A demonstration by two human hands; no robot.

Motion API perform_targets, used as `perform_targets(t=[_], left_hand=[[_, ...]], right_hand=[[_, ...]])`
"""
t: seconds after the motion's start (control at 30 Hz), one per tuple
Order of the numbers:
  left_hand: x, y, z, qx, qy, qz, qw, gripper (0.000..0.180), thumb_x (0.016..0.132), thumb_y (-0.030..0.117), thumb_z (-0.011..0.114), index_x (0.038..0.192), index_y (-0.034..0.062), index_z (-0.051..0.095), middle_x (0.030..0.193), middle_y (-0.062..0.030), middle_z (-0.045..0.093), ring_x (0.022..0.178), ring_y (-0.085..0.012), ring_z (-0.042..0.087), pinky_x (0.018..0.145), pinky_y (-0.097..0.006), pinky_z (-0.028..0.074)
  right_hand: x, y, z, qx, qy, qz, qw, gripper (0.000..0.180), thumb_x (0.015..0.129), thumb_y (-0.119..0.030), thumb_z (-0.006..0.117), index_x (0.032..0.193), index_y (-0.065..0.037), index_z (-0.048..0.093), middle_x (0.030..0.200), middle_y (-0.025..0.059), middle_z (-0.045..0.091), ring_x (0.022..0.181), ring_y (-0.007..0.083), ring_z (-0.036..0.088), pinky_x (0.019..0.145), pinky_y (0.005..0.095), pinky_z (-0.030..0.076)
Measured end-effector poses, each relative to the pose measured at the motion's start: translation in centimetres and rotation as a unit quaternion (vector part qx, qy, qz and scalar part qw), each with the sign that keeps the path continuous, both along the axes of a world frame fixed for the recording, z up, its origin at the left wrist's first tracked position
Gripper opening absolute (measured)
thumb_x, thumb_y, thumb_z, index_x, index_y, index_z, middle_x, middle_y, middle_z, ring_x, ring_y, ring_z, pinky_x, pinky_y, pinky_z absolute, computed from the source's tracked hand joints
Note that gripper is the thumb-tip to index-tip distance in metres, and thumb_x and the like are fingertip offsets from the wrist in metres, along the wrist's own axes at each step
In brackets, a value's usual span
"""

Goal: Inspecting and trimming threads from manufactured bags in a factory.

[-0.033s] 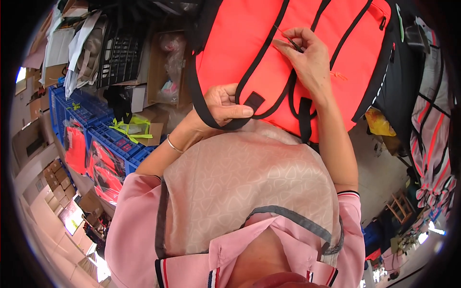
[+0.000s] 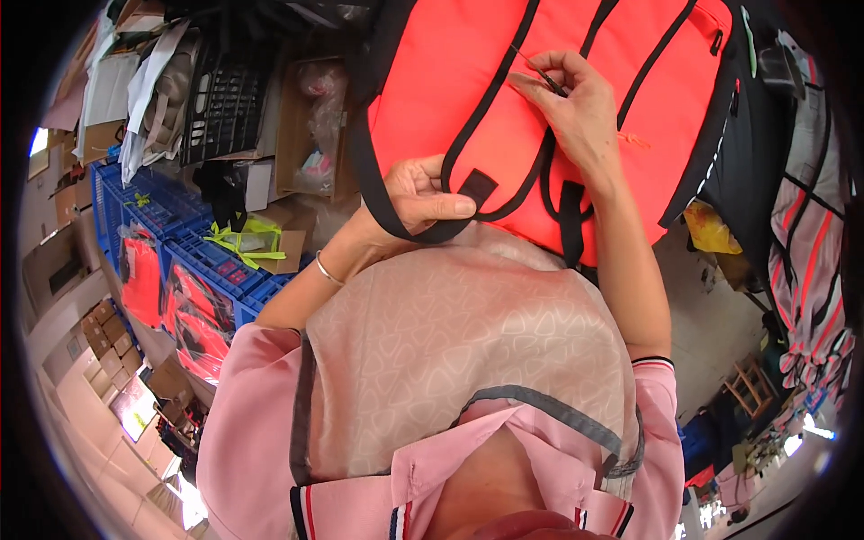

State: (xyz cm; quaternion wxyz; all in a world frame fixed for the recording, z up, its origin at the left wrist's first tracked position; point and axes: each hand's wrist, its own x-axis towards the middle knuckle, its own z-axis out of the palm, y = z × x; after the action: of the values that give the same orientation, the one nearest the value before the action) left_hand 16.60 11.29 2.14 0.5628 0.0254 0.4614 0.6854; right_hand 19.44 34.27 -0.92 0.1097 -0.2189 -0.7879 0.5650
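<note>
A bright coral-red backpack (image 2: 432, 90) with black trim lies in front of me, its padded shoulder straps (image 2: 504, 135) running down toward my body. My left hand (image 2: 423, 196) is closed on the lower end of the left strap, thumb laid across it next to a black square patch (image 2: 478, 186). A black webbing band (image 2: 382, 202) loops around that hand. Over the upper part of the straps, my right hand (image 2: 576, 103) pinches a slim, pointed dark tool (image 2: 551, 82), its tip at the strap's black edging. Whether it is tweezers or snips cannot be made out.
Blue plastic crates (image 2: 171, 225) stand at the left, with bagged red goods (image 2: 193, 315) against them and yellow-green straps (image 2: 247, 241) on top. Behind them is an open cardboard box (image 2: 310, 135). Grey and red bags (image 2: 810, 225) hang at the right, near a yellow bag (image 2: 711, 229).
</note>
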Motion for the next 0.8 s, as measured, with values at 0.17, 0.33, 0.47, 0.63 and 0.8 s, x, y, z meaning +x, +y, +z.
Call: perform_targets(t=[0.17,0.33,0.47,0.63,0.8], left_hand=[[0.5,0.3,-1.8,0.047,0.021,0.005,0.999,0.036,0.083,0.003,0.073,0.117,-0.0025,0.062,0.103,-0.0068,0.069,0.09,-0.011,0.066,0.082,-0.025,0.054],[1.0,0.8,-1.1,0.005,0.032,-0.025,0.999,0.029,0.086,0.006,0.073,0.111,-0.0029,0.063,0.096,-0.0063,0.069,0.082,-0.0109,0.067,0.072,-0.026,0.057],[1.5,0.9,-1.6,-0.01,0.055,-0.036,0.998,0.027,0.089,0.01,0.071,0.11,-0.0029,0.062,0.09,-0.007,0.07,0.076,-0.0121,0.068,0.067,-0.025,0.058],[1.3,1.0,-1.4,-0.053,-0.001,-0.044,0.998,0.03,0.098,0.024,0.059,0.111,-0.0031,0.061,0.092,-0.0108,0.07,0.078,-0.0175,0.071,0.068,-0.027,0.059],[1.5,0.6,-1.2,-0.014,-0.083,-0.034,0.996,0.041,0.102,0.036,0.049,0.108,-0.0025,0.06,0.098,-0.0112,0.068,0.086,-0.0204,0.071,0.073,-0.029,0.059]], right_hand=[[1.2,-0.5,1.7,0.012,0.017,-0.006,1.0,0.034,0.079,-0.024,0.08,0.099,0.0,0.065,0.078,0.0039,0.064,0.071,0.0101,0.058,0.067,0.0266,0.048],[6.3,-2.2,6.7,0.039,-0.026,0.006,0.999,0.028,0.084,-0.021,0.075,0.101,-0.002,0.065,0.086,0.0096,0.067,0.078,0.0169,0.064,0.072,0.0293,0.051],[9.3,-2.9,6.0,0.281,-0.042,0.077,0.956,0.023,0.082,-0.022,0.076,0.093,-0.004,0.068,0.081,0.0078,0.066,0.074,0.0202,0.066,0.061,0.0333,0.051],[9.3,-2.3,4.4,0.133,-0.036,-0.048,0.989,0.026,0.08,-0.021,0.079,0.094,-0.003,0.067,0.072,0.006,0.063,0.064,0.016,0.062,0.058,0.0321,0.048],[8.2,-3.4,6.1,0.115,-0.064,-0.008,0.991,0.04,0.071,-0.023,0.086,0.099,-0.002,0.065,0.068,0.0036,0.059,0.063,0.0091,0.058,0.059,0.0267,0.05]])
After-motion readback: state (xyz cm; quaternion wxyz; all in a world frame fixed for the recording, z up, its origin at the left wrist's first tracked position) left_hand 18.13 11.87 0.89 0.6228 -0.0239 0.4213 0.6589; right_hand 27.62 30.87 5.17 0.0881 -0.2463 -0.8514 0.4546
